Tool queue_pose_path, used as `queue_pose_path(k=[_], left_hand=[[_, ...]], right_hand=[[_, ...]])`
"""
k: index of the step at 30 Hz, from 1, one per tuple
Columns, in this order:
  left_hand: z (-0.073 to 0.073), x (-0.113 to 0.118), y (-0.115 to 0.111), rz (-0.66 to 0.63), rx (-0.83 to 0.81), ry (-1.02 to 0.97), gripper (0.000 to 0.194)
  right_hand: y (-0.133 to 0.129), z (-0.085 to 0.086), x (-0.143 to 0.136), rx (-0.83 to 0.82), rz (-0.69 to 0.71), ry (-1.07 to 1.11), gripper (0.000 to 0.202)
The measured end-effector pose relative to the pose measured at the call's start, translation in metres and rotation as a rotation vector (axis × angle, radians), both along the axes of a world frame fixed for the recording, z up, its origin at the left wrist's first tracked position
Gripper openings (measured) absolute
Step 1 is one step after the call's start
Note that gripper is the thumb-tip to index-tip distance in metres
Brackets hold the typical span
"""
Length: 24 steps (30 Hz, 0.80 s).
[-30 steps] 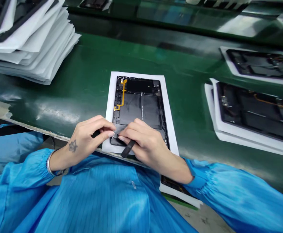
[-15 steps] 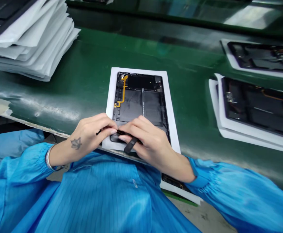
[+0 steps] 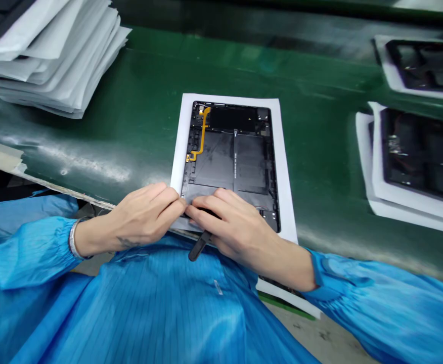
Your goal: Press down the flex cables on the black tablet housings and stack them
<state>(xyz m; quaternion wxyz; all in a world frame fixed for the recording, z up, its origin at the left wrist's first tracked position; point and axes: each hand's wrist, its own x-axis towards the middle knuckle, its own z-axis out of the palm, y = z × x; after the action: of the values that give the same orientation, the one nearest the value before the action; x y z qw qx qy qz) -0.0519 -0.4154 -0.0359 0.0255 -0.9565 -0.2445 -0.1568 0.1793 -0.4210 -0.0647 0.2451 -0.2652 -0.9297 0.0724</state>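
An opened black tablet shell [image 3: 221, 159] with an orange flex cable [image 3: 204, 132] lies on a white sheet [image 3: 286, 192]. At its lower left corner my left hand [image 3: 149, 212] has its fingers pinched together; anything between them is hidden. Close beside it, fingertips nearly touching, my right hand [image 3: 236, 222] is closed around a black flat-ended tool [image 3: 199, 246], whose end sticks out below the palm. Both hands cover the shell's lower left part.
White sheets with a device on top form a tall stack [image 3: 70, 65] at the upper left. On the right, another tablet shell [image 3: 422, 156] lies on sheets, with a further shell [image 3: 434, 65] behind it. The green table's front edge [image 3: 70, 194] runs near my sleeves.
The view has shifted, so the tablet shell appears farther right and higher. My left hand has turned more palm-down, and the tool's end points lower.
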Motion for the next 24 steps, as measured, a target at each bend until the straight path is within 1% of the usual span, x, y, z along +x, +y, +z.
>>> queue_pose_path(k=[2, 4, 7, 9, 12, 15, 16, 19, 20, 21, 22, 24], left_hand=[[-0.006, -0.004, -0.001, 0.022, -0.023, -0.056, 0.02], [-0.015, -0.011, -0.004, 0.072, -0.065, -0.165, 0.013], [-0.025, -0.018, -0.01, 0.121, -0.091, -0.282, 0.022], [-0.029, -0.02, -0.013, 0.106, -0.084, -0.274, 0.026], [-0.027, -0.019, -0.013, 0.043, -0.028, -0.214, 0.025], [-0.02, -0.016, -0.011, -0.025, 0.047, -0.146, 0.026], [-0.018, -0.015, -0.01, -0.041, 0.072, -0.111, 0.026], [-0.012, -0.013, -0.011, -0.073, 0.164, 0.0, 0.021], [-0.011, -0.012, -0.011, -0.079, 0.181, 0.017, 0.019], [-0.011, -0.012, -0.01, -0.084, 0.169, 0.021, 0.018], [-0.013, -0.012, -0.009, -0.085, 0.13, 0.007, 0.019], [-0.017, -0.013, -0.005, -0.043, 0.019, -0.073, 0.021]], right_hand=[[0.0, 0.0, 0.0, 0.002, 0.002, 0.0, 0.027], [0.0, 0.001, -0.001, -0.007, 0.002, 0.004, 0.024], [0.001, 0.002, 0.0, -0.01, 0.024, -0.003, 0.025], [0.002, 0.002, 0.0, 0.008, 0.044, -0.022, 0.029], [0.001, 0.001, -0.001, 0.035, 0.046, -0.059, 0.03], [0.001, 0.001, -0.001, 0.026, 0.036, -0.041, 0.025], [0.002, 0.003, 0.0, 0.008, 0.034, -0.02, 0.029], [0.002, 0.014, 0.004, -0.036, -0.01, 0.029, 0.059], [0.001, 0.018, 0.006, -0.023, -0.047, 0.02, 0.063], [0.0, 0.022, 0.007, 0.005, -0.093, 0.0, 0.06], [-0.002, 0.026, 0.009, 0.046, -0.139, -0.018, 0.053], [-0.006, 0.03, 0.011, 0.105, -0.212, -0.05, 0.038]])
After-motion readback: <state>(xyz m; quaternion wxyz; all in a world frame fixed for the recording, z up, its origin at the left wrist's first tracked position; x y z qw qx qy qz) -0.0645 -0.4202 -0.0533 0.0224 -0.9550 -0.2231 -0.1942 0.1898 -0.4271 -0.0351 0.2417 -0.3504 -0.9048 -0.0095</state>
